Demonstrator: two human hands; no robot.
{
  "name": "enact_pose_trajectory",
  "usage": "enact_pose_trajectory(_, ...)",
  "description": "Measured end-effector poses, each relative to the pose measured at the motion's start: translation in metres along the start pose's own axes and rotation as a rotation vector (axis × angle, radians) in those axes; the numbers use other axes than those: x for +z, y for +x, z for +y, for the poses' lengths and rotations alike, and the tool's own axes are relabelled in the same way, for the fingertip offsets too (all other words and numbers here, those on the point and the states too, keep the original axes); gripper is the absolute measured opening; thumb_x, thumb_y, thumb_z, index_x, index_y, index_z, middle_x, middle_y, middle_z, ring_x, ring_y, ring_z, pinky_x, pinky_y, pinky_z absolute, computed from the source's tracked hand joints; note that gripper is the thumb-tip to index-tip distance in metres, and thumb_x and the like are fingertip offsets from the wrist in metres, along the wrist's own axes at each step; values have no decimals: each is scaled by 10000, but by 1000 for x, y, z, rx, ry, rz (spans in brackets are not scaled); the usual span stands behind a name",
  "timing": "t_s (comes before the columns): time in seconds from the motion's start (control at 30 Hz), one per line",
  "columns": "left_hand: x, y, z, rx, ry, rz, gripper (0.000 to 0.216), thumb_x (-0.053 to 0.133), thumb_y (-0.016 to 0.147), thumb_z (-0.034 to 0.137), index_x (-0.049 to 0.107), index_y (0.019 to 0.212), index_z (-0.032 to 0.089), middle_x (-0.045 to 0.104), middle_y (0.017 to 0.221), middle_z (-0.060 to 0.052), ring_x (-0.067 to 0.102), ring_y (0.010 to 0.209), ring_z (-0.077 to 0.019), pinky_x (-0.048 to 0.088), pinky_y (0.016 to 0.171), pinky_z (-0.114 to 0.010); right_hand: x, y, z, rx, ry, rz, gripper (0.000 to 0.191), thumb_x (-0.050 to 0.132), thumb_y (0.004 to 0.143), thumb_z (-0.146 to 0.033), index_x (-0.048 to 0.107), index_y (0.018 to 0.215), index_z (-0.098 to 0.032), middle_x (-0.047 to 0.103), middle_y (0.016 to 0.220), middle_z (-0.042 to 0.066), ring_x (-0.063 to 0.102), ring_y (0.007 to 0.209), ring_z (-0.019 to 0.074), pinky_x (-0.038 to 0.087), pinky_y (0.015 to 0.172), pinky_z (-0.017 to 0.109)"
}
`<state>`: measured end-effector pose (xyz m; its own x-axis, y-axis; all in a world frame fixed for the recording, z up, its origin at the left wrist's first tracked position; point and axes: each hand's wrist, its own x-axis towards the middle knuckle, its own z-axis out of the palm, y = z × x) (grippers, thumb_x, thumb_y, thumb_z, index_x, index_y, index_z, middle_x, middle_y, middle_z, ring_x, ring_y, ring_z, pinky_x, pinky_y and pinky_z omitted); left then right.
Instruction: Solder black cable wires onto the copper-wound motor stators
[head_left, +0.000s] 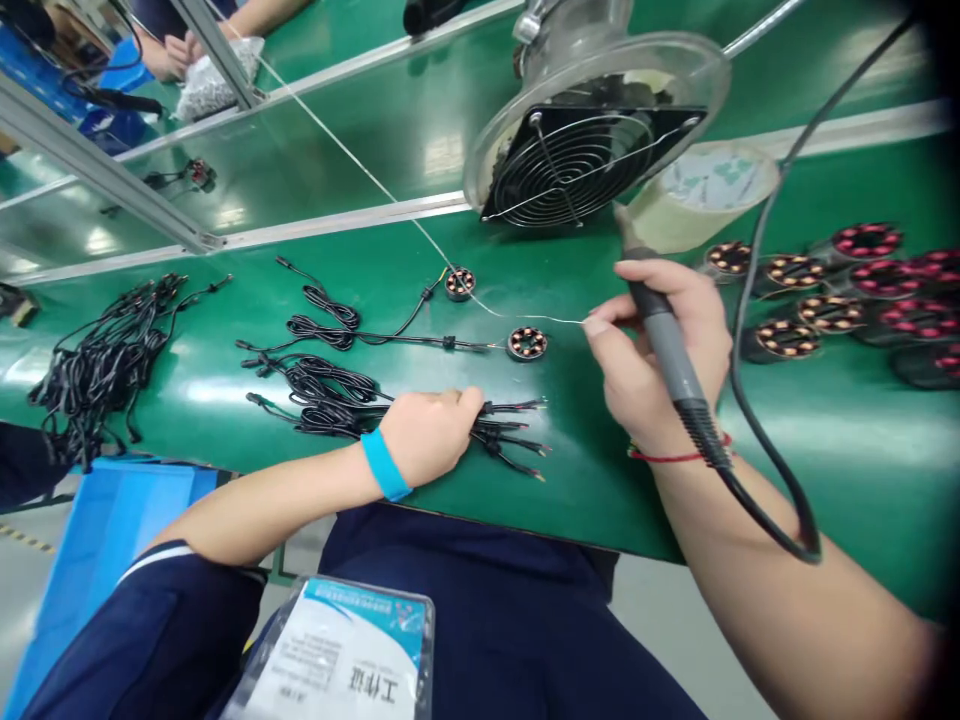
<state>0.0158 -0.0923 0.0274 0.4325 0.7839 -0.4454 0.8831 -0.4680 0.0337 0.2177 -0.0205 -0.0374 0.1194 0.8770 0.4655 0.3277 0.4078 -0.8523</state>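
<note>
My left hand (431, 432) is closed around several black cables (330, 388) just above the green bench, their stripped wire ends pointing right. In my right hand (667, 350) is a soldering iron (664, 335), its tip pointing up and away from me. Thumb and forefinger of that hand also pinch the end of a thin solder wire (525, 318), which runs up to the left. Between the hands lies a motor stator (527, 344) with copper windings, a cable end beside it. Behind it is a second stator (460, 283) with a cable at its side.
A fume extractor fan (570, 170) hangs at the back, beside a roll of tape (705, 195). Several stators (832, 312) stand at right. A cable pile (112, 360) lies at left, near a blue bin (112, 540). Another person's hands (176, 55) are across the bench.
</note>
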Motion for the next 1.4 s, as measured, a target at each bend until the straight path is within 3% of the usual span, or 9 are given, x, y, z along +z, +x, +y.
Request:
enact_pose_trajectory(0.17, -37, 6, -24, 217, -105, 41, 543, 673, 827, 365, 522, 1254, 66, 585, 1163, -170, 544, 1067, -319, 478, 936, -467, 4, -3, -16, -93, 59, -88, 419, 601, 791, -152, 586, 1186, -291, 603, 786, -30, 621, 690, 155, 540, 773, 374)
enact_pose_trajectory(0.27, -59, 23, -36, 173, -157, 302, 427, 615, 866, 271, 534, 1247, 96, 558, 1221, -169, 496, 1098, -304, 435, 965, -479, 8, -5, -24, -81, 61, -154, 422, 603, 804, -149, 573, 1191, -312, 621, 798, -25, 632, 722, 162, 556, 767, 361)
enact_pose_trajectory(0.33, -64, 43, -36, 208, -209, 383, 295, 595, 873, 225, 593, 1152, 130, 596, 1174, -138, 502, 1095, -288, 417, 970, -470, 11, -7, -26, -83, 75, -173, 418, 602, 813, -151, 560, 1192, -323, 624, 792, -28, 624, 704, 158, 558, 737, 347)
enact_pose_trajectory(0.4, -60, 61, -34, 283, -317, 341, 112, 569, 884, 192, 639, 958, 147, 649, 990, -84, 554, 978, -239, 436, 921, -415, 13, -7, -27, -89, 82, -175, 410, 596, 825, -153, 550, 1192, -331, 627, 793, -30, 619, 691, 153, 556, 714, 334)
enact_pose_trajectory(0.53, -46, 79, -38, 317, -636, 320, 137, 528, 885, 135, 597, 767, 146, 612, 736, -1, 554, 721, -134, 444, 732, -271, 13, -6, -23, -53, 59, -168, 406, 584, 844, -172, 522, 1212, -333, 630, 790, -30, 619, 692, 159, 556, 719, 343)
enact_pose_trajectory(0.7, -31, 75, -60, 169, -520, 401, 121, 544, 867, 147, 624, 777, 138, 588, 788, -23, 555, 770, -156, 448, 749, -295, 11, -4, -18, -62, -7, -214, 411, 559, 857, -171, 500, 1236, -318, 641, 829, -13, 626, 800, 190, 532, 856, 398)
enact_pose_trajectory(0.87, -23, 68, -61, 79, -324, 199, 226, 635, 836, 196, 633, 1051, 126, 607, 1072, -104, 595, 916, -226, 482, 781, -356, 15, -6, -19, -162, -143, -343, 425, 530, 845, -145, 499, 1246, -284, 670, 830, 2, 593, 852, 232, 488, 825, 420)
enact_pose_trajectory(1.1, -24, 70, -60, 150, -573, 324, 47, 601, 819, 138, 628, 780, 143, 609, 792, -12, 547, 722, -136, 457, 720, -284, 19, -9, -20, -174, -270, -392, 420, 519, 854, -147, 485, 1252, -277, 684, 860, 11, 598, 898, 247, 443, 841, 436)
enact_pose_trajectory(1.4, -23, 70, -58, 198, -546, 337, 44, 601, 810, 145, 611, 767, 146, 587, 781, -12, 530, 730, -135, 420, 692, -278, 22, -9, -20, -136, -183, -368, 447, 543, 844, -185, 468, 1269, -300, 667, 854, 1, 591, 880, 244, 463, 845, 439)
